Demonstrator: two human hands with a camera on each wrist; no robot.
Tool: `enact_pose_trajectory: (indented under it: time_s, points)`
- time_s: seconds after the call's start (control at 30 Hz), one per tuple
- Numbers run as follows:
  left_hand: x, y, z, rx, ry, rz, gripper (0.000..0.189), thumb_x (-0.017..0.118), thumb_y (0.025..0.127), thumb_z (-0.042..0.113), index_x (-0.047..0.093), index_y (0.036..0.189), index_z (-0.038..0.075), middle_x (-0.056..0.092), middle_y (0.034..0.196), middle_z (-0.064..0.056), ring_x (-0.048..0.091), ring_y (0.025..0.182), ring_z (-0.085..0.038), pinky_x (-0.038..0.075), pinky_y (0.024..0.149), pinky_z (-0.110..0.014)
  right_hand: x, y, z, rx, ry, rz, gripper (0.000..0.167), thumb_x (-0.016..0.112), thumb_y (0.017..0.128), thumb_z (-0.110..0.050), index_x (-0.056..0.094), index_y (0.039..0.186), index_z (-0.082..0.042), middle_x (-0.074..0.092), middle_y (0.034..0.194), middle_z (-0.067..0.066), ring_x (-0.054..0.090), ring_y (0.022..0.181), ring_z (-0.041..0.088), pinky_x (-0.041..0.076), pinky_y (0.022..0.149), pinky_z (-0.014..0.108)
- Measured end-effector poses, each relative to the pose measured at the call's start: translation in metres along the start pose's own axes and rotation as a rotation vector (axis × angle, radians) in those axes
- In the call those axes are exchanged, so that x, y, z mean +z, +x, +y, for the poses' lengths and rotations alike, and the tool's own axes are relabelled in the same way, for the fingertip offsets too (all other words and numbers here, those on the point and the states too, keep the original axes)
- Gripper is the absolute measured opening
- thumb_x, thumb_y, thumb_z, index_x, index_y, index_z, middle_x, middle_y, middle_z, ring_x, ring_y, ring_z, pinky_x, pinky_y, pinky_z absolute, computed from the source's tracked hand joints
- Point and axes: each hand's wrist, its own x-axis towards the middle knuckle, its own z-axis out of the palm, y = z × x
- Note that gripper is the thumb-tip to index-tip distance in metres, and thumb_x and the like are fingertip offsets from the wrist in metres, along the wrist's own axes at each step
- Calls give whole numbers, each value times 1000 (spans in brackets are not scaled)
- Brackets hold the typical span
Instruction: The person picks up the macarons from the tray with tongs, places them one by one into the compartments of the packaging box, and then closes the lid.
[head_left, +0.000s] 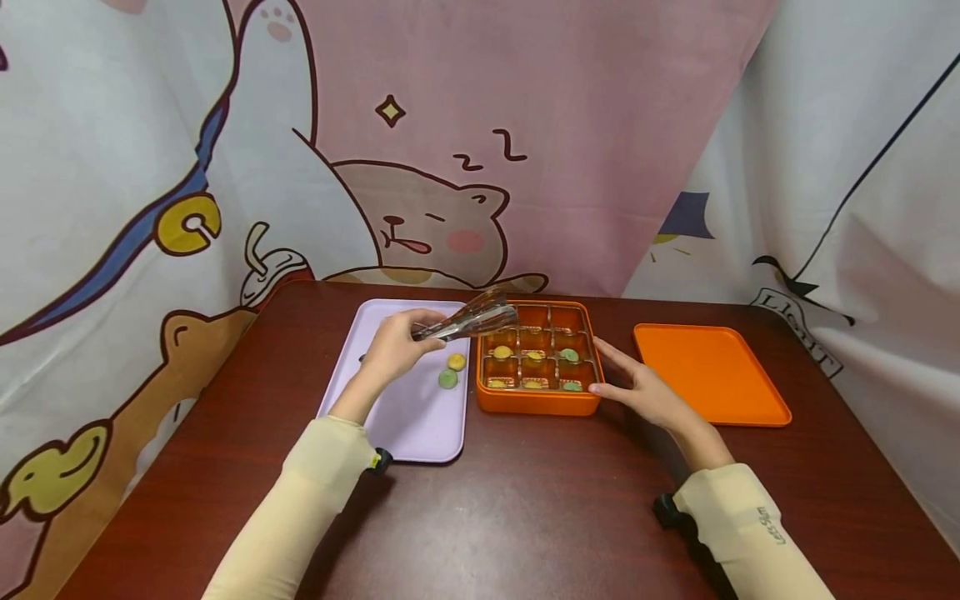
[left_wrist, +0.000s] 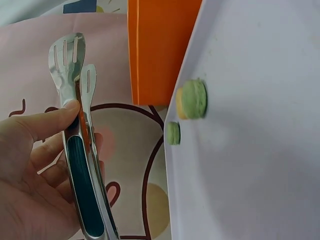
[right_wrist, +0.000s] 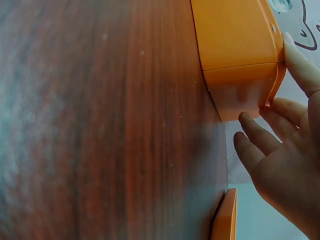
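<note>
Pinching slotted silver metal tongs (head_left: 474, 320) in the left hand's grip (head_left: 394, 343), touching the square orange box (head_left: 538, 403) with a spread right hand (head_left: 651, 395)! Hold that steady, squeeze lightly to spare round yellow and green macarons (head_left: 447, 379) on the lilac rectangular tray (head_left: 412, 429)

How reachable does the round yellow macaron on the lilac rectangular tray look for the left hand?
Probably yes: the left hand holds slotted silver metal tongs nearby, and nothing covers the round yellow macaron, though a round green macaron sits close beside it.
</note>
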Motion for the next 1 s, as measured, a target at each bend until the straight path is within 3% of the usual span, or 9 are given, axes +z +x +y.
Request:
enact_pose_trajectory:
  time_s: [1.0]
  points:
    - [-13,-15,-30,-53,15,22,41,79,83,12,69,123,6,74,116,-13,69,100,-27,50,85,-37,1,0,-2,3,21,0,82,67,95,-25,19,160,-15,16,167,17,20,150,46,19,113,71]
